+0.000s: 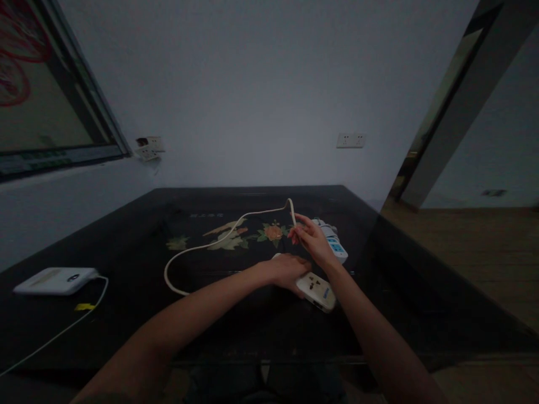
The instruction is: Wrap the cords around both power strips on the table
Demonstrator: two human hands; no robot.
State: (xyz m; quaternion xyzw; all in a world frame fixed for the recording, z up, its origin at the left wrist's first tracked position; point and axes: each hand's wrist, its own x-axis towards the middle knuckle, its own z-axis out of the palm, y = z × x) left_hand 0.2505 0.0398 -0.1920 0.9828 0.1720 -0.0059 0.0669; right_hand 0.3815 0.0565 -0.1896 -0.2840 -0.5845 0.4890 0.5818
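Note:
My left hand (290, 272) is wrapped over a white power strip (318, 290) lying on the dark table; its right end with a socket shows, and much of the rest is under the hand. My right hand (310, 240) is raised just beyond it, its fingers pinching a white cord (242, 217). The cord bends up and over at the fingers, then loops left across the table and passes out of sight behind my left forearm. Beside my right hand lies a second power strip (337, 248) with blue sockets, its own cord bundled, partly hidden by the hand.
The black table (236, 328) has a painted flower pattern. A white box-shaped device (59, 280) with a thin cable sits at the left, near a yellow tag (85, 307). Wall sockets (351, 140) are on the wall behind, and more damaged-looking sockets (150, 147) near the window.

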